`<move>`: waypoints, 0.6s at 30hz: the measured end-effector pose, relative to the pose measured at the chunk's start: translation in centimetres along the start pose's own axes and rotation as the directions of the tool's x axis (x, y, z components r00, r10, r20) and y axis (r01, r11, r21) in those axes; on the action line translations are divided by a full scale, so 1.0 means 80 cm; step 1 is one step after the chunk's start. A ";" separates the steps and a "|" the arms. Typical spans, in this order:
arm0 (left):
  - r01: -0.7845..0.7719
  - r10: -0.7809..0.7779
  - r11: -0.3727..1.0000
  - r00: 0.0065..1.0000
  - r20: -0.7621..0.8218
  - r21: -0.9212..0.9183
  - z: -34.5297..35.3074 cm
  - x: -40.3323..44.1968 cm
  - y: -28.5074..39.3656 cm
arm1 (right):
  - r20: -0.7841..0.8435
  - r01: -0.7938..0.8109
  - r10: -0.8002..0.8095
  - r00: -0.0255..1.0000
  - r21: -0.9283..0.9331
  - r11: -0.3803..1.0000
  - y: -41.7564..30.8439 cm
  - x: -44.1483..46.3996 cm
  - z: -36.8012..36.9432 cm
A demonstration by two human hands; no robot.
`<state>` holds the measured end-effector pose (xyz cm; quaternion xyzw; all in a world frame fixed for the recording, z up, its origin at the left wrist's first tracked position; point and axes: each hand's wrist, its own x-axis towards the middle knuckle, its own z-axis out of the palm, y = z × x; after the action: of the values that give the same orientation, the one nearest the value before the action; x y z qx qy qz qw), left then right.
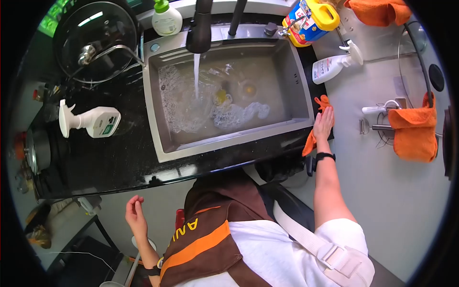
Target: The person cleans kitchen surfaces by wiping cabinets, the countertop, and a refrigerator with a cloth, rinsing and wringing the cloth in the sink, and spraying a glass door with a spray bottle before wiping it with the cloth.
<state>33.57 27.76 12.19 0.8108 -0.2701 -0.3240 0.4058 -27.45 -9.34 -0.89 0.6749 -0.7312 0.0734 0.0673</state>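
Observation:
My right hand (pixel 323 124) holds an orange cloth (pixel 310 142) down on the black counter beside the sink's right rim. Its fingers lie nearly straight, and cloth sticks out above and below the hand. Away from the counter, my left hand (pixel 136 214) hangs in the air at lower left, fingers loosely bent and apart with nothing in them. Water runs from the black faucet (pixel 199 36) into the metal sink (pixel 155 119). Cloudy water and white foam (pixel 234 115) fill its bottom, with a small yellowish thing (pixel 221 96) among them.
A white spray bottle (pixel 98 122) lies on the left of the counter (pixel 95 165), near a glass lid (pixel 98 40). Behind the sink are a green-capped bottle (pixel 166 20) and a yellow-blue jug (pixel 311 21). Another spray bottle (pixel 334 64) and a hanging orange cloth (pixel 415 131) are at right.

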 end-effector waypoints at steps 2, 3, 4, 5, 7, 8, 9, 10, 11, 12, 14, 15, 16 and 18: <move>-0.023 0.019 0.996 0.999 0.042 0.082 0.015 0.011 0.045 | 0.048 0.070 -0.072 0.996 0.047 0.996 0.016 -0.029 -0.014; -0.062 0.053 0.988 0.996 0.066 0.140 0.022 0.019 0.060 | 0.074 0.101 -0.107 0.992 0.083 0.991 0.022 -0.050 -0.024; -0.067 0.060 0.988 0.997 0.050 0.141 0.028 0.026 0.066 | 0.039 0.135 -0.140 0.989 0.114 0.984 0.031 -0.071 -0.027; -0.067 0.060 0.988 0.997 0.050 0.140 0.033 0.030 0.073 | 0.071 0.151 -0.160 0.985 0.119 0.981 0.028 -0.083 -0.035; -0.069 0.063 0.988 0.997 0.046 0.139 0.050 0.037 0.085 | 0.087 0.187 -0.203 0.975 0.160 0.969 0.013 -0.070 -0.044; -0.084 0.071 0.985 0.993 0.090 0.150 0.063 0.042 0.092 | 0.102 0.274 -0.299 0.949 0.200 0.941 -0.002 -0.050 -0.050; -0.098 0.077 0.982 0.988 0.134 0.163 0.075 0.046 0.101 | 0.115 0.356 -0.391 0.913 0.242 0.903 -0.018 -0.027 -0.056; -0.161 0.130 0.967 0.978 0.163 0.196 0.089 0.051 0.114 | 0.107 0.422 -0.457 0.883 0.248 0.872 -0.030 -0.008 -0.056; -0.163 0.131 0.965 0.978 0.161 0.205 0.100 0.055 0.128 | 0.106 0.418 -0.455 0.884 0.258 0.871 -0.036 0.008 -0.054; -0.228 0.180 0.947 0.960 0.215 0.226 0.111 0.058 0.142 | 0.104 0.491 -0.535 0.838 0.281 0.824 -0.042 0.025 -0.053; -0.313 0.245 0.920 0.929 0.276 0.235 0.130 0.065 0.160 | 0.070 0.617 -0.664 0.744 0.310 0.724 -0.061 0.059 -0.056; -0.312 0.245 0.919 0.930 0.273 0.240 0.136 0.067 0.163 | 0.068 0.617 -0.665 0.744 0.315 0.722 -0.070 0.073 -0.053; -0.336 0.254 0.908 0.916 0.310 0.249 0.140 0.069 0.167 | 0.059 0.655 -0.700 0.712 0.304 0.692 -0.077 0.086 -0.048; -0.364 0.263 0.897 0.895 0.361 0.251 0.150 0.072 0.176 | 0.014 0.691 -0.726 0.688 0.294 0.661 -0.092 0.112 -0.036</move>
<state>25.90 10.54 16.59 0.7467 -0.5084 -0.3328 0.2707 -20.82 -18.08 3.79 0.9120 -0.3962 0.0943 -0.0480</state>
